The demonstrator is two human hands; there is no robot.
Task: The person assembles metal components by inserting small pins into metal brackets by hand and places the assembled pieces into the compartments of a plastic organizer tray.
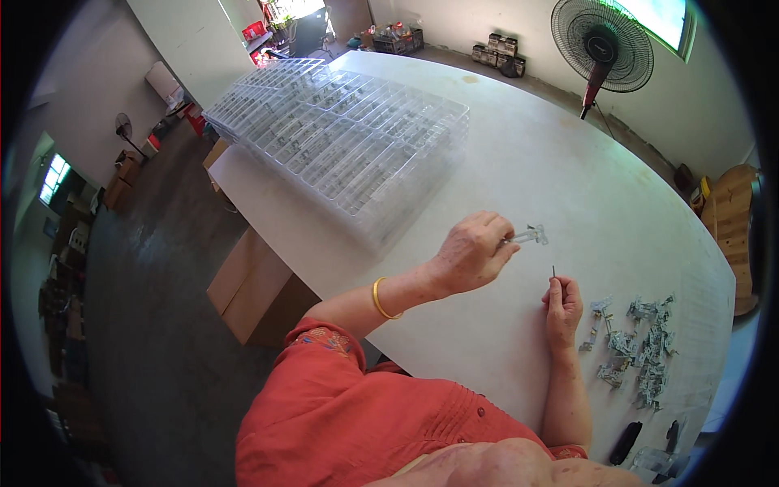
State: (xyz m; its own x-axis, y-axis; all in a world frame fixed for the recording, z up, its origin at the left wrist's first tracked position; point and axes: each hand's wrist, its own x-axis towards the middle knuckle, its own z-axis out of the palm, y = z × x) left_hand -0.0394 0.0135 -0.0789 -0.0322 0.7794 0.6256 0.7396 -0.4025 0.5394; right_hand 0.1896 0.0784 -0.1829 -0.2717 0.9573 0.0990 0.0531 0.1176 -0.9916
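Observation:
My left hand [479, 247], with a gold bangle on its wrist, is raised over the table and closed on a small silvery, partly clear piece [531, 235]. This piece is slender with a wider, crosswise end pointing right. My right hand [562, 308] rests lower and to the right, its thumb and fingers pinching a thin dark rod [554, 271] that stands up from the grip. The rod and the piece are apart. Beyond my right hand lies a loose pile of small metal fittings [649, 349], some with brass-coloured parts.
Stacked clear plastic compartment trays [349, 138] with small parts stand at the far left of the white table [527, 154]. A black oblong object [625, 443] and a clear container [653, 460] lie near right. A cardboard box [260, 284] sits beside the table; a fan [600, 45] stands behind.

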